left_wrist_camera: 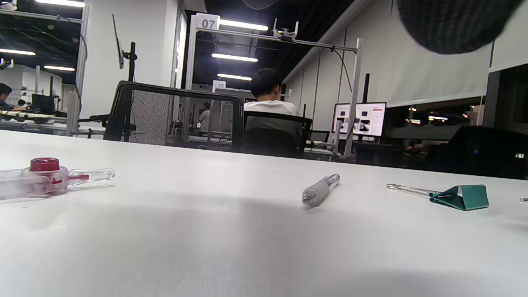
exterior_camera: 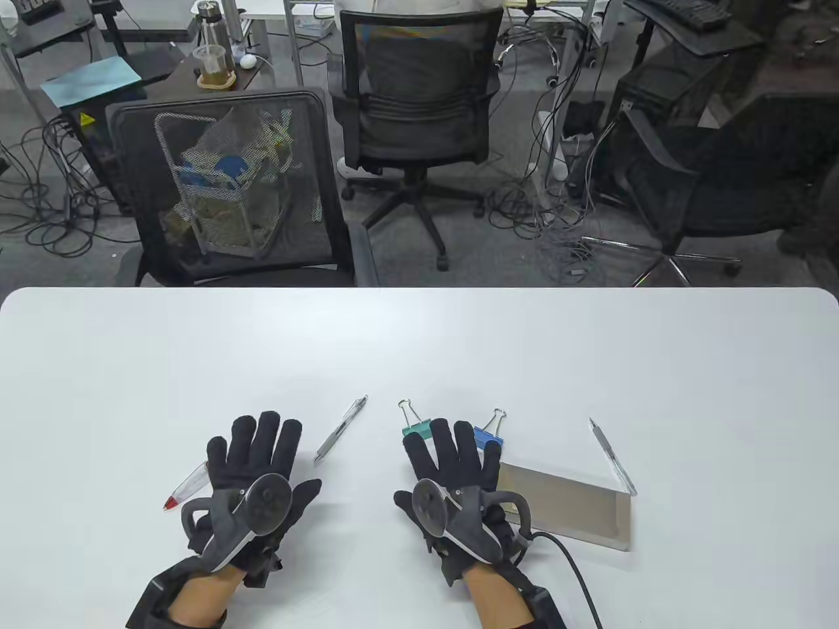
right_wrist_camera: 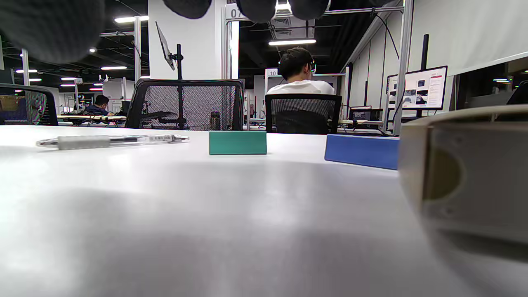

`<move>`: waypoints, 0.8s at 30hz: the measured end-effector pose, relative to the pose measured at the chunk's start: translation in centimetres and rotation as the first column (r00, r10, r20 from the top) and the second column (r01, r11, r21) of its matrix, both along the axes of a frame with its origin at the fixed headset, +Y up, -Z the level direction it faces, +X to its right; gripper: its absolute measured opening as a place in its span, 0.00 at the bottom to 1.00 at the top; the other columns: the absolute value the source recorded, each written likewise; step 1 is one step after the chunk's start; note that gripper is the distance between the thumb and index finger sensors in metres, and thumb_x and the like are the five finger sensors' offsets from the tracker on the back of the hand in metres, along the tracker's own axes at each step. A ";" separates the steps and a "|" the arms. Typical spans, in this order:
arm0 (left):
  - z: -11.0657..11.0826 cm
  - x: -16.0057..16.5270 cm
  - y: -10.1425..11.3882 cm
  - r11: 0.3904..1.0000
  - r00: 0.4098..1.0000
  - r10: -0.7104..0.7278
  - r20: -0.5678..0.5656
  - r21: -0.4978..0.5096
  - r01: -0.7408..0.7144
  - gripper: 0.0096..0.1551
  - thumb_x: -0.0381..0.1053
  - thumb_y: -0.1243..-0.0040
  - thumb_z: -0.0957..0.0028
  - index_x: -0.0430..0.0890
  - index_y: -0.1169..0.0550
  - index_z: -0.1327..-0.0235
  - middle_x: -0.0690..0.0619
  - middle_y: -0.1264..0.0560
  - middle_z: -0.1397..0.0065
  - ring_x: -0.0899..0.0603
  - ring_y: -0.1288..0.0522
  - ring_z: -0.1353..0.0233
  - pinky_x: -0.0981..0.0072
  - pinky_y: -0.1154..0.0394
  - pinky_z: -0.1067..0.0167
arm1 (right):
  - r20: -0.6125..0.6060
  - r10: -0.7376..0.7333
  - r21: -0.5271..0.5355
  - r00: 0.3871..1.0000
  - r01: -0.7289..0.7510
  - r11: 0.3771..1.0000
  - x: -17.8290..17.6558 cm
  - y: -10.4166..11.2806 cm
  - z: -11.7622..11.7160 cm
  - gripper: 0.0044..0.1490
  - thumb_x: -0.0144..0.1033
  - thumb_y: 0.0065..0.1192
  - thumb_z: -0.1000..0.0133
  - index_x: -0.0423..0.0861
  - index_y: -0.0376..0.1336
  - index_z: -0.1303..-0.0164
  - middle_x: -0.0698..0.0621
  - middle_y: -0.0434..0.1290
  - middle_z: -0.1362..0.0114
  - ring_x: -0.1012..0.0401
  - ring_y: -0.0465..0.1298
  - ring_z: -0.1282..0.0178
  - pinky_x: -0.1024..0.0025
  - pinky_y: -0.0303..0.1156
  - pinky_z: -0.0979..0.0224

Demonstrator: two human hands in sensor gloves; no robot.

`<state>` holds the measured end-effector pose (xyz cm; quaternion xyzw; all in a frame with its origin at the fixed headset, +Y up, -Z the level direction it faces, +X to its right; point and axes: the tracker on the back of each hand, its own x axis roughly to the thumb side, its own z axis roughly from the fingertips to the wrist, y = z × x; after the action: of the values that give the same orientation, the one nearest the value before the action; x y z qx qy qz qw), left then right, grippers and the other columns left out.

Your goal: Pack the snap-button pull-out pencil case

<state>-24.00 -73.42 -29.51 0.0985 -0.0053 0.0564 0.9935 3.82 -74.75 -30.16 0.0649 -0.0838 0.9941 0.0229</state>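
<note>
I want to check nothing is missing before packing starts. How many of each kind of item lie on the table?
Pens: 3, the grey-grip pen, the red-tipped clear pen and the pen by the case's far right corner.
Binder clips: 2, one green binder clip and one blue binder clip.
Pencil cases: 1, the beige pencil case.
Total: 6.

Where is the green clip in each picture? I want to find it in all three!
Table view: the green clip lies just past the right hand, by its fingertips, handles pointing away.
Left wrist view: green clip at the right, side-on, wire handle stretching left.
Right wrist view: green clip near the middle, seen flat-on.
Shared landmark: the grey-grip pen lies left of the clip in every view.
</note>
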 end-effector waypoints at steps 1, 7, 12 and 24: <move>0.0 0.0 0.0 1.000 1.000 -0.001 0.000 -0.002 0.001 0.57 0.76 0.43 0.65 0.69 0.52 0.21 0.62 0.55 0.11 0.41 0.57 0.08 0.32 0.59 0.18 | 0.001 -0.001 -0.002 1.000 0.001 1.000 0.0 0.0 0.0 0.53 0.77 0.51 0.55 0.73 0.39 0.21 0.59 0.40 0.08 0.50 0.43 0.10 0.35 0.43 0.17; 0.0 -0.1 0.0 1.000 1.000 0.004 0.002 0.000 -0.004 0.57 0.76 0.43 0.65 0.69 0.52 0.21 0.62 0.55 0.11 0.41 0.57 0.08 0.32 0.60 0.18 | -0.001 -0.004 -0.005 1.000 0.004 1.000 0.0 0.0 0.0 0.53 0.77 0.51 0.56 0.74 0.39 0.21 0.59 0.40 0.08 0.50 0.43 0.10 0.35 0.43 0.17; -0.1 -0.2 0.0 1.000 1.000 0.000 0.002 0.003 0.000 0.57 0.76 0.43 0.65 0.69 0.52 0.21 0.62 0.55 0.11 0.41 0.57 0.08 0.32 0.59 0.18 | 0.000 -0.006 -0.003 1.000 0.006 1.000 0.1 0.0 0.0 0.53 0.77 0.51 0.56 0.74 0.39 0.21 0.59 0.40 0.08 0.50 0.44 0.10 0.35 0.43 0.17; 0.0 -0.1 0.0 1.000 1.000 -0.014 0.004 0.006 0.014 0.57 0.76 0.43 0.65 0.69 0.52 0.21 0.62 0.55 0.11 0.41 0.57 0.08 0.32 0.59 0.18 | -0.005 -0.003 -0.002 1.000 0.003 1.000 0.0 0.0 0.0 0.53 0.77 0.51 0.56 0.74 0.39 0.21 0.59 0.40 0.08 0.51 0.44 0.10 0.35 0.43 0.17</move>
<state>-24.09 -73.39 -29.49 0.1015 -0.0082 0.0493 0.9936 3.81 -74.74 -30.16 0.0672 -0.0829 0.9940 0.0246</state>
